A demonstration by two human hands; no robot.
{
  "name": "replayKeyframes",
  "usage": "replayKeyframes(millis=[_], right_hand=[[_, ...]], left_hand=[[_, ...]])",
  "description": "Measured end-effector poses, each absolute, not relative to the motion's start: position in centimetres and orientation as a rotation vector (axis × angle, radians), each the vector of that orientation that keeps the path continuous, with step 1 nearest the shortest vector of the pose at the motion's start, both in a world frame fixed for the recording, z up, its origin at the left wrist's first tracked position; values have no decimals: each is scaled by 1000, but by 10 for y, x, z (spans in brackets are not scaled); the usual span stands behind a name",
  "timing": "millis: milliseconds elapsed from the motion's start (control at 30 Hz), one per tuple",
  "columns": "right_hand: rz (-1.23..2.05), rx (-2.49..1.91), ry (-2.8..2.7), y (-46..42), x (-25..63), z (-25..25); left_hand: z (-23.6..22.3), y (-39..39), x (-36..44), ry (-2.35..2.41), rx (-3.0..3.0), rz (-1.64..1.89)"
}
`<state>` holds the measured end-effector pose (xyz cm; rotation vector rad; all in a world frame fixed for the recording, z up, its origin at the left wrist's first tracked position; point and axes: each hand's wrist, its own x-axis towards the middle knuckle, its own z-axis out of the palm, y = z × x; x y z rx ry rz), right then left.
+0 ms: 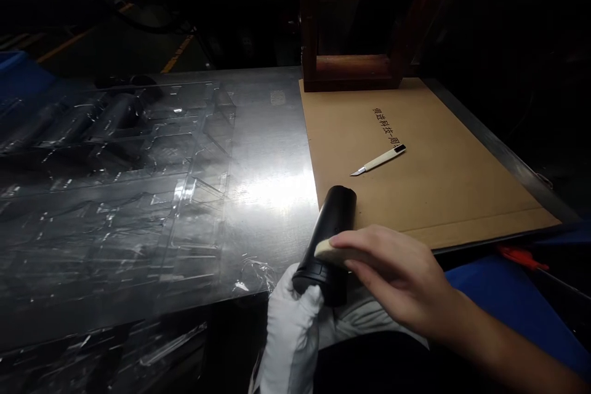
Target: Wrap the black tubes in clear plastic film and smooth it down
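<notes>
A black plastic cylinder (333,215) is tilted over the near edge of the bench, its far end by the cardboard sheet. My left hand (292,326), in a white glove, is closed around the near end of it. Bare, my right hand (401,271) pinches a pale, cream-coloured pad (327,251) that lies against the cylinder's side. What the pad is made of I cannot tell. Beyond the cylinder, a craft knife (379,160) with a cream handle lies on the cardboard, its blade pointing left.
The cardboard sheet (443,178) with printed characters covers the bench's right side. A dark red wooden frame (353,83) stands at its back. Clear plastic trays (194,197) with dark cylindrical parts (117,114) occupy the left. Beside my right arm is something blue (498,301).
</notes>
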<state>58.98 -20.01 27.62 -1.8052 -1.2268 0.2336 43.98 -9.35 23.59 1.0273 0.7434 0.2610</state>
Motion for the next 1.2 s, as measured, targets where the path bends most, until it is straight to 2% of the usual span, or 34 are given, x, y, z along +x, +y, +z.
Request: replayKeyframes(millis=[167, 333, 433, 600, 733, 833, 1000, 1100, 1200], right_hand=[[57, -1938, -1094, -200, 590, 274], [184, -1836, -1244, -205, 583, 277], [87, -1928, -1144, -204, 588, 278], [192, -1827, -1266, -202, 585, 282], [102, -1888, -1203, -203, 581, 283], [215, -1822, -1269, -205, 580, 284], [112, -1895, -1186, -207, 573, 286], [230, -1808, -1214, -205, 571, 284], [210, -1854, -1012, -205, 583, 267]], left_hand=[[227, -97, 433, 759, 1037, 304], [225, -98, 433, 693, 1029, 312], [224, -98, 432, 738, 1046, 310], [226, -99, 433, 690, 1090, 315], [226, -100, 434, 708, 1055, 313], [224, -101, 433, 664, 1018, 318], [225, -100, 435, 686, 1024, 312], [224, -98, 434, 663, 1039, 307], [221, -98, 429, 694, 1085, 341]])
